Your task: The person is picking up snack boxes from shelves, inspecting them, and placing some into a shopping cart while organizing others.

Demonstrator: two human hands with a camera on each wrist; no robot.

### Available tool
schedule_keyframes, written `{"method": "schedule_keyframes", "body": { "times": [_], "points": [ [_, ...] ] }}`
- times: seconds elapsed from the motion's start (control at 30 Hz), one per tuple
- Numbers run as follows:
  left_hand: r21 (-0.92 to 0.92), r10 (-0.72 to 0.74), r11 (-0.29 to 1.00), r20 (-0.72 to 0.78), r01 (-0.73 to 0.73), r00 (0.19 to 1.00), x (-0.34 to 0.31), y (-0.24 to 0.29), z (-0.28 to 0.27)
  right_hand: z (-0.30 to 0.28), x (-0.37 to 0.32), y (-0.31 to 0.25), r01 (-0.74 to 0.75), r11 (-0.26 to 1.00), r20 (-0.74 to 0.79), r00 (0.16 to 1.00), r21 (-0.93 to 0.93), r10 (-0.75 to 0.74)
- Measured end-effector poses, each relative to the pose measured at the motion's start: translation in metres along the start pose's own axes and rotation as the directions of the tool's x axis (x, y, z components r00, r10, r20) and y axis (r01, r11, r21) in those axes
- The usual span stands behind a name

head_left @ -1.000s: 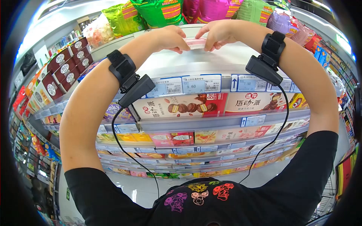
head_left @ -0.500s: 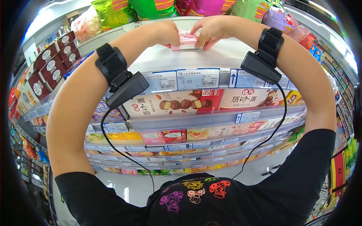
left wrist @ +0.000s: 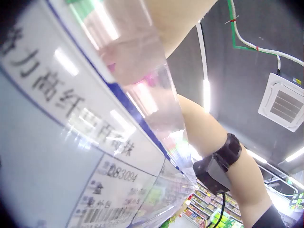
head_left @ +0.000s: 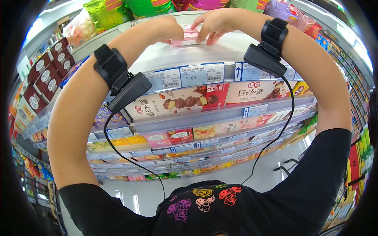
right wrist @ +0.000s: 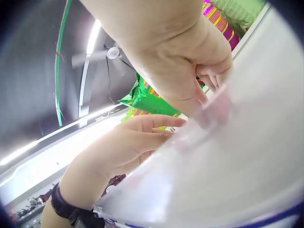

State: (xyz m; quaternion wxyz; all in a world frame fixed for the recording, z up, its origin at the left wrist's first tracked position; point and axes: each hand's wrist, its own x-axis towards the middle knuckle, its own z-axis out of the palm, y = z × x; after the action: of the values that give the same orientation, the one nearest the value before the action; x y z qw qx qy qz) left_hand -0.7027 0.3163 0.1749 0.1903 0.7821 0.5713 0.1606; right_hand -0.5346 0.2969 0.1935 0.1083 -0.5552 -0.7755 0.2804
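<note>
A small pink box (head_left: 186, 39) lies flat on the white top shelf (head_left: 167, 59), between my two hands. My left hand (head_left: 163, 29) holds its left end, with the fingertips partly hidden behind the box. On the other side, my right hand (head_left: 216, 24) grips the right end between thumb and fingers, its index finger reaching over the top. In the right wrist view the right hand (right wrist: 178, 61) leans down over the blurred pink box (right wrist: 216, 111), and the left hand (right wrist: 137, 142) comes from the opposite side. Price labels (left wrist: 95, 118) fill much of the left wrist view.
A clear plastic strip with price labels (head_left: 201, 76) runs along the shelf's front edge. Large bright snack bags (head_left: 147, 8) line the back. Lower shelves carry cookie boxes (head_left: 177, 101). Dark red boxes (head_left: 43, 74) are stacked at left. Cables (head_left: 271, 139) hang from both wrist cameras.
The pink box came down onto the shelf between the first two frames, both hands at its ends. Since then the view has shifted slightly, while hands and box keep about the same place.
</note>
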Motion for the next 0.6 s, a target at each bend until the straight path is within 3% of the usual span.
{"method": "schedule_keyframes", "body": {
  "times": [0.13, 0.17, 0.23, 0.33, 0.37, 0.4, 0.47, 0.5, 0.57, 0.6],
  "points": [
    [0.008, -0.05, 0.999, -0.084, 0.051, 0.995, -0.023, 0.016, -0.018, -0.011, -0.022, -0.009, -0.037, 0.996, -0.046, 0.998, -0.079, 0.034],
    [0.004, -0.069, 0.998, -0.102, 0.069, 0.992, -0.024, 0.014, -0.023, -0.019, 0.007, 0.023, 0.082, 0.994, 0.041, 0.996, 0.067, -0.085],
    [-0.059, 0.017, 0.998, -0.184, -0.028, 0.983, -0.043, 0.023, -0.03, -0.036, -0.019, 0.02, 0.074, 0.996, 0.042, 0.997, -0.052, -0.072],
    [0.312, 0.268, 0.923, -0.103, -0.225, 0.958, -0.07, 0.082, -0.029, -0.05, -0.083, 0.024, 0.101, 0.971, -0.227, 0.962, -0.216, -0.15],
    [0.247, 0.357, 0.919, -0.182, -0.309, 0.916, -0.073, 0.095, -0.015, -0.053, -0.104, 0.031, 0.098, 0.955, -0.311, 0.932, -0.28, -0.187],
    [0.18, 0.433, 0.9, -0.265, -0.397, 0.862, -0.075, 0.11, 0.0, -0.057, -0.131, 0.033, 0.1, 0.943, -0.317, 0.926, -0.316, -0.204],
    [0.266, 0.632, 0.774, -0.381, -0.575, 0.675, -0.081, 0.145, 0.036, -0.066, -0.183, 0.041, 0.098, 0.915, -0.324, 0.916, -0.391, -0.236],
    [0.42, 0.759, 0.65, -0.384, -0.633, 0.526, -0.085, 0.17, 0.06, -0.076, -0.194, 0.064, 0.101, 0.905, -0.418, 0.862, -0.413, -0.286],
    [0.429, 0.864, 0.43, -0.45, -0.794, 0.226, -0.094, 0.214, 0.132, -0.098, -0.217, 0.126, 0.084, 0.881, -0.583, 0.72, -0.465, -0.376],
    [0.401, 0.884, 0.367, -0.431, -0.84, 0.18, -0.105, 0.237, 0.153, -0.103, -0.245, 0.146, 0.023, 0.917, -0.654, 0.694, -0.397, -0.3]
  ]
}}
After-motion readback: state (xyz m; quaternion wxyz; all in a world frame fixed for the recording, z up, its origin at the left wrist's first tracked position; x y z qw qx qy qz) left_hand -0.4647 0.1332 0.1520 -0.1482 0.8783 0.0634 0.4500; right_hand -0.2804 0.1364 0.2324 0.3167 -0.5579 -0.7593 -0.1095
